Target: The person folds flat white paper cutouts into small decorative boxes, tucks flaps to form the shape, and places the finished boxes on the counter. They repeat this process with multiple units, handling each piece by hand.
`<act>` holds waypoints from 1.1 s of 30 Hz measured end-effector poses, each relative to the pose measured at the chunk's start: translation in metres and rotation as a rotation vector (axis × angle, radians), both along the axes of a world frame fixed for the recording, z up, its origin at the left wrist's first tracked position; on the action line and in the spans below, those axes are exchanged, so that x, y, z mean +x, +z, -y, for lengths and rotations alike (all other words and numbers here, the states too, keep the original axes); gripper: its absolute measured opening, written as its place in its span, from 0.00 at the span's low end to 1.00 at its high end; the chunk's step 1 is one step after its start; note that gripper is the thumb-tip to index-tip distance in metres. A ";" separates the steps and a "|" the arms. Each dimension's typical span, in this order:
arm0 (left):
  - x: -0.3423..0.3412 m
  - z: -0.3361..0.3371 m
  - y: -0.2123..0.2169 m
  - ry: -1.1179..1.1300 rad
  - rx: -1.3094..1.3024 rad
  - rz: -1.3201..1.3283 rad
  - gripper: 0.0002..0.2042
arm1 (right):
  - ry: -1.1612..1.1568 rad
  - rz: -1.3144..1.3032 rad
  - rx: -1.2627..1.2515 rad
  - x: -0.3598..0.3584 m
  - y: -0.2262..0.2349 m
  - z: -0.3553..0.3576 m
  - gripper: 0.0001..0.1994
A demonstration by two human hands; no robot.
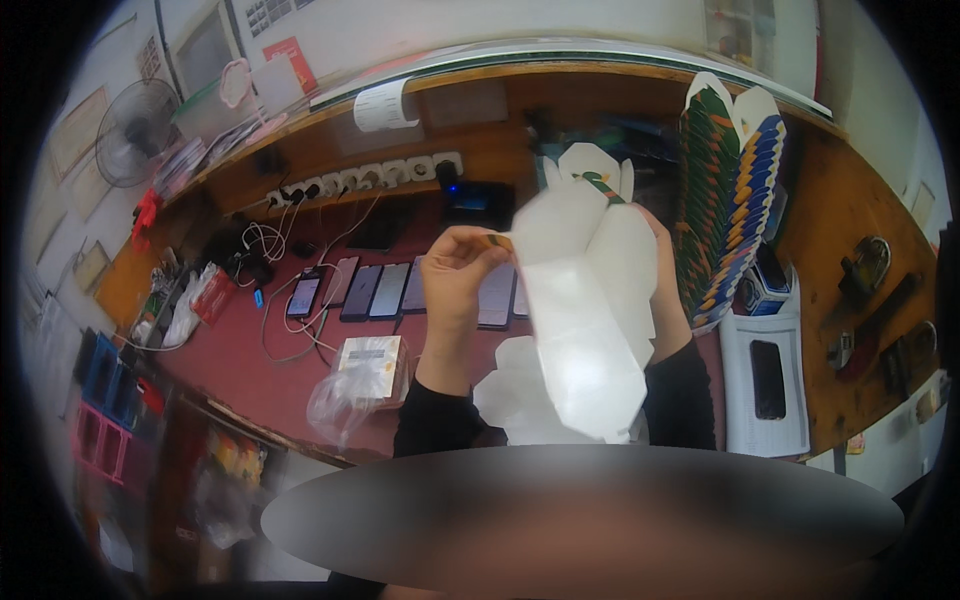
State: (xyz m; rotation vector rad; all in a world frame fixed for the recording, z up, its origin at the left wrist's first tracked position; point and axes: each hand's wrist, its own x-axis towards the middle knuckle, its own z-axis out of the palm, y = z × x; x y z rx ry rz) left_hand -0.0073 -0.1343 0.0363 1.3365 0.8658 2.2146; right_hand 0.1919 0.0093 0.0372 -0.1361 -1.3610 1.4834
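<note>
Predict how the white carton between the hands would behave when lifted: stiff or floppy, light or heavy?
The white carton is probably light, since its panels look like thin card. It may bend at its visible creases, while the flat panels between seem likely to stay fairly stiff.

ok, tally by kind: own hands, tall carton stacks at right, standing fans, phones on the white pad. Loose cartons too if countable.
Hands: 2 (left hand, right hand)
Tall stacks: 2 (green stack, blue stack)
Fan: 1
Black phone on white pad: 1
Total: 6
Loose white cartons overlap; can't count.
</note>
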 end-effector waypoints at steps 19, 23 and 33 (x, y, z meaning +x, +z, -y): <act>-0.022 -0.015 -0.033 -0.398 -0.316 0.294 0.12 | 0.450 -0.027 -0.156 -0.003 -0.006 0.013 0.13; -0.030 -0.006 -0.046 -0.449 -0.375 0.439 0.14 | 0.344 -0.068 -0.181 -0.009 -0.005 0.018 0.12; -0.041 0.043 0.031 0.246 0.199 -0.277 0.35 | -0.242 -0.164 0.051 0.015 0.016 0.036 0.14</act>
